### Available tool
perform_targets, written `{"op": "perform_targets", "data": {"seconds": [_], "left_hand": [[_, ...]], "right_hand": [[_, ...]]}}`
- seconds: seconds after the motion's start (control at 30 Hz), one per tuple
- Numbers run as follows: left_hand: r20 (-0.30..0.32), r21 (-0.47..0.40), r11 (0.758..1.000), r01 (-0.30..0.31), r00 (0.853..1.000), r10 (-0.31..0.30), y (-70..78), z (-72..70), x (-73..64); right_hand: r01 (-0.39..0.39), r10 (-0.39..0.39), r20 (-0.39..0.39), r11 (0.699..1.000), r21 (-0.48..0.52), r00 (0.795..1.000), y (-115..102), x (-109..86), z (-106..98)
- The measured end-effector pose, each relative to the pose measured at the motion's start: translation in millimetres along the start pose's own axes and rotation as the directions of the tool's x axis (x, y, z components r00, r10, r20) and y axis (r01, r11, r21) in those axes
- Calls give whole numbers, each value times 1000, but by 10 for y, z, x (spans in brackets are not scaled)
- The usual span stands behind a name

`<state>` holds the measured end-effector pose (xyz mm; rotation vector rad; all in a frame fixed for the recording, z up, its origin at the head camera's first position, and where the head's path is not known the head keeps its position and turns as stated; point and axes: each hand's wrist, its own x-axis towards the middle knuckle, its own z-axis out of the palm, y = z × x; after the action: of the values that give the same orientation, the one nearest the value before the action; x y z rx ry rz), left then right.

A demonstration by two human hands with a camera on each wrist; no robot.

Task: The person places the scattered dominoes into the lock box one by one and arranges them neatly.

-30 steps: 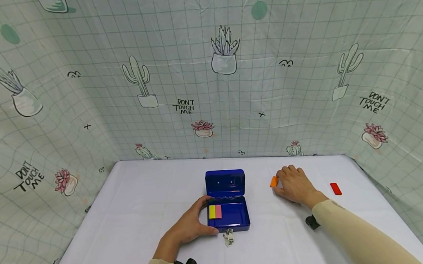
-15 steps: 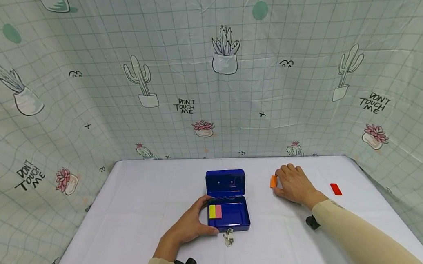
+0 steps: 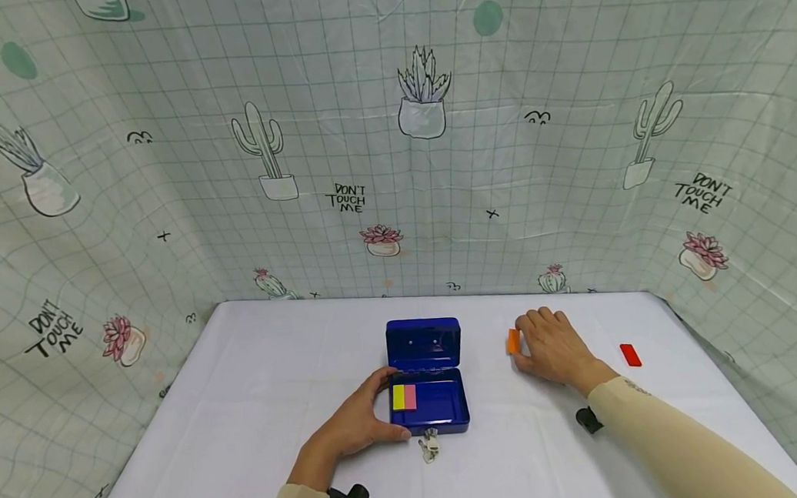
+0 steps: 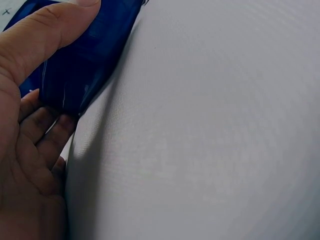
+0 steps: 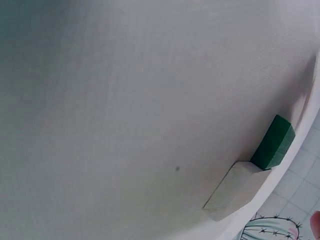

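A dark blue cash box with its lid raised stands mid-table in the head view. A yellow block and a pink block lie side by side inside, at the left. My left hand grips the box's left side, thumb at the front and fingers toward the back. Farther right, my right hand pinches a small orange block at table level. The right wrist view shows a green block touching a white block; the hand hides them in the head view.
A red block lies on the white tabletop, right of the right hand. In front of the cash box hangs a small lock with keys. A cactus-print cloth rises behind the table and on both sides.
The orange block has turned from a slant to nearly straight in the right hand's fingers. The left hand and the box stay put; the head view has shifted very slightly.
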<state>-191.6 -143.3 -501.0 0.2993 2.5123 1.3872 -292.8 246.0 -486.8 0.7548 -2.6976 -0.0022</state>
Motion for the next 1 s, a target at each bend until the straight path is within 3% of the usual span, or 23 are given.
{"op": "perform_targets", "data": {"seconds": [0.5,0.77,1.0], "left_hand": [[5,-16,1000,-7,1000,7,19,-7,-18],[5,-14,1000,-3,1000,3,12,-1,-15],[6,-12,1000,0,1000,0,7,3,-11]], "right_hand": [[76,-78,-112,997,-25,991,-74,-19,-31],[55,-56,-54,998,-28,997,-149,-27,-84],[62,-63,-54,998,-19,997,-210,-49,-127]]}}
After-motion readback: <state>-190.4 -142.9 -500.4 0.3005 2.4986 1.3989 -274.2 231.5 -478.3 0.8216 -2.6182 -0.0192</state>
